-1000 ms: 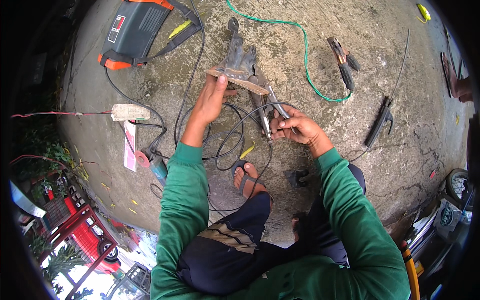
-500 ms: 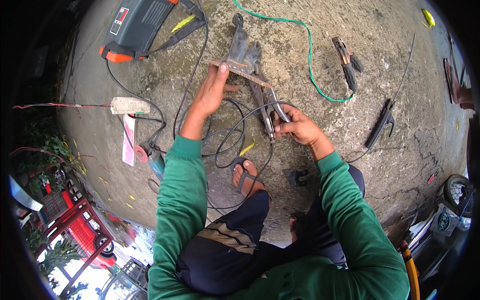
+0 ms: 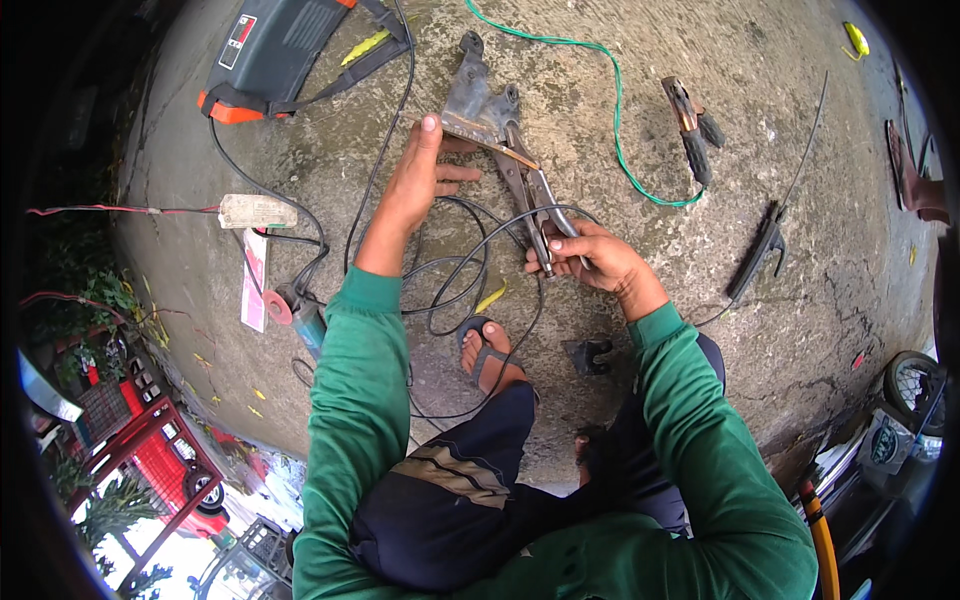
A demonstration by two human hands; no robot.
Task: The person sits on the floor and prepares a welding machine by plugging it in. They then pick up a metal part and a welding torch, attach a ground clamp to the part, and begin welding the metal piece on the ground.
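My right hand (image 3: 602, 259) is wrapped round the handles of metal locking pliers (image 3: 531, 195). The pliers' far end meets a grey metal bracket (image 3: 480, 95), which has lugs with holes and a flat, rust-edged plate. At the plate's left end is my left hand (image 3: 408, 188), its thumb up beside the edge and its fingers stretched out. Part of those fingers is hidden behind the plate, so I cannot tell how firmly they touch it. Below the pliers, a black cable (image 3: 465, 262) lies in loops on the concrete.
A grey-and-orange welding machine (image 3: 275, 55) stands far left. A ground clamp (image 3: 690, 130) on green cable and an electrode holder (image 3: 760, 255) with a rod lie right. An angle grinder (image 3: 305, 315) is left; a small dark metal piece (image 3: 589, 356) lies near my feet.
My left hand has shifted slightly left, its thumb coming off the plate face and its fingers stretching out more. The pliers and bracket have tilted a little; my right hand stays on the handles.
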